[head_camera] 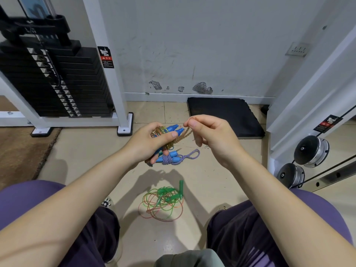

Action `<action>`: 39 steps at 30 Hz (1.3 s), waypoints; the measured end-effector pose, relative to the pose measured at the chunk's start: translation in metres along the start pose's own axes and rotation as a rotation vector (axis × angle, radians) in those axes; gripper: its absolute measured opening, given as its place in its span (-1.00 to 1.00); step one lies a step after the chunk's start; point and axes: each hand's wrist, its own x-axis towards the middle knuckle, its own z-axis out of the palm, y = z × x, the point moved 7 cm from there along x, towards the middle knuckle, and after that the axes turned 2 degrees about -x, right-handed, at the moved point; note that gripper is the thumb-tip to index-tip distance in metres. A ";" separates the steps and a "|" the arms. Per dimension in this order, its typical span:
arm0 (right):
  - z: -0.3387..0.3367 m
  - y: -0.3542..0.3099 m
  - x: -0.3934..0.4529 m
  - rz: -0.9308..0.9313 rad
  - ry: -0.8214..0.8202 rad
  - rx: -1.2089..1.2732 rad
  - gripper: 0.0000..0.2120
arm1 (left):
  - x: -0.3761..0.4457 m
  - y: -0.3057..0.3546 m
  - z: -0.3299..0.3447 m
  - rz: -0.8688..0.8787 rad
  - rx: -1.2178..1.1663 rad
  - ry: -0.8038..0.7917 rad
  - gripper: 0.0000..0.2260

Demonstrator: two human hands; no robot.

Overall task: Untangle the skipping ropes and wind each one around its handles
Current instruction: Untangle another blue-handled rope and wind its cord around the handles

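Left hand point(152, 143) up over the floor, fingers curled tight around a pair of blue handles point(174, 129) with the glittery amber rope point(160, 131) coiled round them — thumb pressed across the coils; right hand point(210, 135) just to the right of it, thumb and forefinger pinching the loose end of that same amber rope, the other fingers loosely bent below; the strand runs slack from the pinch down to the bundle. Beyond the hands, on the tiled floor point(86, 151), lies a second rope point(173, 158) — purple-and-white braid wound around its own blue handles, a loop sticking out to the right. Nearer, between the knees, the third one: a green-handled rope point(163, 199), thin orange and green cord in a loose heap, one handle pointing up and away. Far left stands a weight stack point(57, 83) in a white frame; a black mat point(225, 116) lies against the far wall; at the right two dumbbell ends point(310, 151) sit near a mirror.
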 end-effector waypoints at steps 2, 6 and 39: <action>0.002 0.001 0.000 0.004 0.002 0.048 -0.87 | -0.001 -0.001 0.002 -0.002 -0.005 -0.014 -0.68; 0.016 0.004 -0.001 0.047 -0.128 0.209 -0.85 | -0.001 -0.001 0.004 -0.005 -0.003 -0.016 -0.69; 0.005 0.012 0.004 0.048 0.008 -0.266 -0.49 | 0.001 -0.010 0.008 -0.022 0.006 -0.027 -0.69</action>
